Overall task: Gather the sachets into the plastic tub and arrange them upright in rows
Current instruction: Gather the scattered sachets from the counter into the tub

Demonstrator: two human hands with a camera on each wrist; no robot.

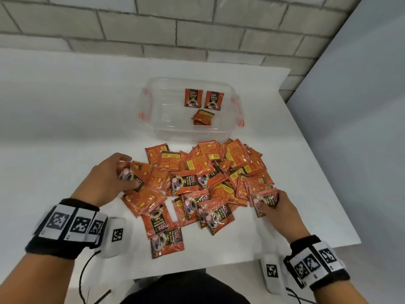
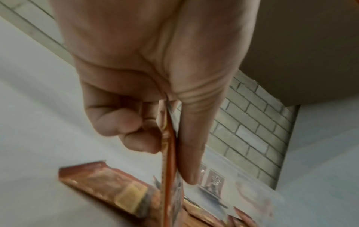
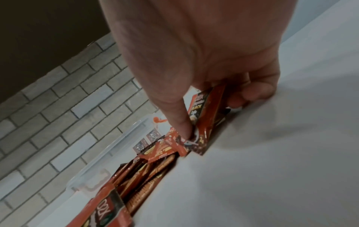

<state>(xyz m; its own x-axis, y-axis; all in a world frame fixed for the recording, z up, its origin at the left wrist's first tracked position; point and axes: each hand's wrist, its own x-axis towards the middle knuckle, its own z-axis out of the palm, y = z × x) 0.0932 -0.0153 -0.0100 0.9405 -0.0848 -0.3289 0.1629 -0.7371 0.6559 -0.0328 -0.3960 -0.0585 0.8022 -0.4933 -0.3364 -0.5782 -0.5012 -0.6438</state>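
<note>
Left hand: my left hand [image 1: 109, 178] sits at 9 o'clock of the pile, thumb and curled fingers [image 2: 124, 122] pinching a sachet [image 1: 129, 175]; in the left wrist view I see it edge-on [image 2: 168, 161] between thumb and fingers.
Right hand: my right hand [image 1: 278, 207] sits at 4 o'clock of the pile, thumb and fingers pinching another sachet [image 1: 266, 199]; in the right wrist view my thumb [image 3: 178, 116] presses on its printed face [image 3: 205, 116].
Pile: the loose sachets [image 1: 208, 181] lie flat and overlapping on the white table [image 1: 65, 128], some face up, some back up.
Tub: the clear plastic tub [image 1: 151, 128] with orange clips stands at 12 o'clock, just beyond the pile.
Inside the tub: 2 sachets [image 1: 205, 99] stand upright side by side against the far wall; I see at least 1 more [image 1: 203, 116] lying on the floor just in front of them.
Backdrop: a grey brick wall [image 1: 153, 25] runs behind the table.
</note>
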